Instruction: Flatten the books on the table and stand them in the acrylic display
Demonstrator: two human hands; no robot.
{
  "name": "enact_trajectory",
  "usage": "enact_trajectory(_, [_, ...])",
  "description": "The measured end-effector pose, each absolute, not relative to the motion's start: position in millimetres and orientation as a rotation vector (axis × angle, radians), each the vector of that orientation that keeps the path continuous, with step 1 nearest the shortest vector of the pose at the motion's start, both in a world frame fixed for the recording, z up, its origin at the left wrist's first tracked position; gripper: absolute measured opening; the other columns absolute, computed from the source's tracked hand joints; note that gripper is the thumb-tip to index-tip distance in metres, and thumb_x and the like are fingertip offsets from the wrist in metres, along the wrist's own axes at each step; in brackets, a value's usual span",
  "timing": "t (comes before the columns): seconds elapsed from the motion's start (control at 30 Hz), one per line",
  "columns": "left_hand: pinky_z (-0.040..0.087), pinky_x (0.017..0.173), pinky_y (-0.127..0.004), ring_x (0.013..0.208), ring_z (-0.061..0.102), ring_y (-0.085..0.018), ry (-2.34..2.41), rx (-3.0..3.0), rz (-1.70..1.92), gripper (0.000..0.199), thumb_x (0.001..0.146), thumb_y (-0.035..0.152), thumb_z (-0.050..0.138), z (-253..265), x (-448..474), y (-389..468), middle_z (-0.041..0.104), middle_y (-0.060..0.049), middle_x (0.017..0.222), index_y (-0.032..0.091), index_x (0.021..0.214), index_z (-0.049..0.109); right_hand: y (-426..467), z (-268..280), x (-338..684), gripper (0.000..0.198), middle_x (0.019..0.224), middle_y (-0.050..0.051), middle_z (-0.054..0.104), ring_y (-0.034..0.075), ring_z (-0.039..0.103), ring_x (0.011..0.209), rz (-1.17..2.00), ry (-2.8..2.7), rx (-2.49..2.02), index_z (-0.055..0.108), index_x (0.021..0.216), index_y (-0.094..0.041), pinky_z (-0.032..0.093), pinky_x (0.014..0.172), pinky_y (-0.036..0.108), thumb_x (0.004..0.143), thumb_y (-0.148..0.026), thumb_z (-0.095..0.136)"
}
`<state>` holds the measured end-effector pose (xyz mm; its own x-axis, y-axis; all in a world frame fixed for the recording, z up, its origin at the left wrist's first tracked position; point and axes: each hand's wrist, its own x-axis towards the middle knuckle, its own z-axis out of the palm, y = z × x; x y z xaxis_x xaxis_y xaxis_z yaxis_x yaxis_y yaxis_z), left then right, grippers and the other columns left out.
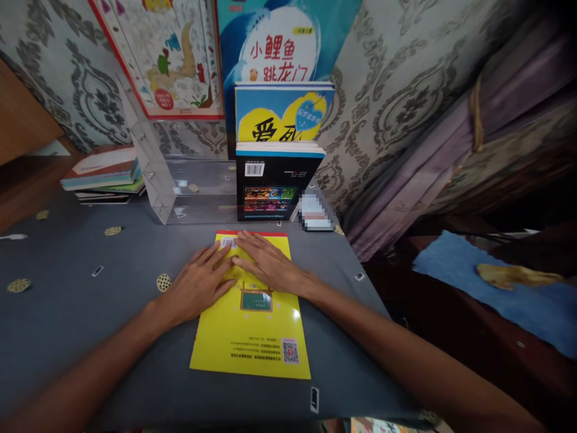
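A yellow book (256, 343) with a red strip along its far edge lies flat on the dark grey table, its printed text upside down to me. My left hand (198, 279) rests over its left edge, fingers stretched out near the barcode. Across its upper right part lies my right hand (265, 261), flat with the fingers extended. Both hands touch the cover, and their fingertips come close together near the far edge. Behind the book, a black-backed book (270, 180) stands upright in a clear stepped rack (198, 210).
More picture books stand in the rack's rear tiers, including a blue and yellow one (261, 111). A book pile (103, 174) sits at the back left. Right of the rack lies a blurred-out object (316, 211). Beyond the table's right edge is a blue cloth (496, 300).
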<state>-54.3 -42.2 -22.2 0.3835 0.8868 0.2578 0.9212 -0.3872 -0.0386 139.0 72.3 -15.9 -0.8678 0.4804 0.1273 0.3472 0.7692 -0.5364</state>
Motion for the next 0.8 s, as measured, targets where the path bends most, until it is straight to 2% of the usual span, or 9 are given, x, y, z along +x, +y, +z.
enact_trajectory(0.1, [0.045, 0.112, -0.049, 0.138, 0.05, -0.03, -1.628, -2.48, -0.295, 0.051, 0.105, 0.048, 0.031, -22.1, -55.0, -42.9, 0.056, -0.013, 0.147, 0.019, 0.137, 0.057, 77.1, -20.7, 167.8, 0.074, 0.159, 0.017, 0.039, 0.028, 0.03, 0.151, 0.673, -2.694, -0.737, 0.047, 0.149, -0.013, 0.03, 0.123, 0.053, 0.101, -0.065, 0.027])
enact_trajectory(0.27, [0.045, 0.112, -0.049, 0.14, 0.048, -0.029, -1.66, -2.483, -0.299, 0.052, 0.105, 0.05, 0.03, -22.4, -55.7, -43.3, 0.056, -0.01, 0.148, 0.021, 0.139, 0.056, 82.7, -24.4, 210.3, 0.061, 0.156, 0.013, 0.044, 0.027, 0.035, 0.149, 0.573, -2.636, -0.89, 0.048, 0.149, -0.019, 0.029, 0.123, 0.056, 0.104, -0.055, 0.028])
enact_trajectory(0.4, [0.045, 0.112, -0.049, 0.14, 0.048, -0.029, -1.654, -2.467, -0.279, 0.053, 0.105, 0.051, 0.029, -22.5, -55.8, -43.5, 0.057, -0.01, 0.147, 0.02, 0.138, 0.056, 84.8, -28.1, 218.3, 0.052, 0.153, 0.01, 0.05, 0.026, 0.04, 0.146, 0.547, -2.577, -0.908, 0.051, 0.146, -0.023, 0.032, 0.121, 0.057, 0.105, -0.047, 0.029])
enact_trajectory(0.53, [0.042, 0.114, -0.05, 0.139, 0.05, -0.029, -1.649, -2.482, -0.285, 0.055, 0.105, 0.051, 0.026, -18.1, -56.0, -43.0, 0.059, -0.011, 0.145, 0.019, 0.136, 0.058, 86.2, -32.6, 215.1, 0.05, 0.15, 0.01, 0.053, 0.025, 0.044, 0.144, 0.542, -2.537, -0.913, 0.056, 0.142, -0.021, 0.034, 0.12, 0.056, 0.105, -0.042, 0.029])
enact_trajectory(0.67, [0.036, 0.117, -0.052, 0.142, 0.046, -0.028, -1.652, -2.572, -0.252, 0.059, 0.105, 0.054, 0.025, -12.3, -54.7, -34.3, 0.053, -0.015, 0.15, 0.016, 0.14, 0.054, 87.3, -36.0, 214.7, 0.049, 0.15, 0.011, 0.053, 0.024, 0.044, 0.144, 0.541, -2.522, -0.904, 0.056, 0.141, -0.019, 0.034, 0.12, 0.054, 0.105, -0.037, 0.027])
enact_trajectory(0.8, [0.031, 0.121, -0.05, 0.146, 0.04, -0.026, -1.644, -2.672, -0.2, 0.063, 0.103, 0.058, 0.027, -10.6, -45.5, -14.5, 0.046, -0.014, 0.156, 0.015, 0.146, 0.047, 88.0, -36.5, 214.7, 0.052, 0.151, 0.012, 0.052, 0.024, 0.042, 0.145, 0.559, -2.527, -0.917, 0.054, 0.143, -0.015, 0.032, 0.121, 0.053, 0.106, -0.037, 0.024])
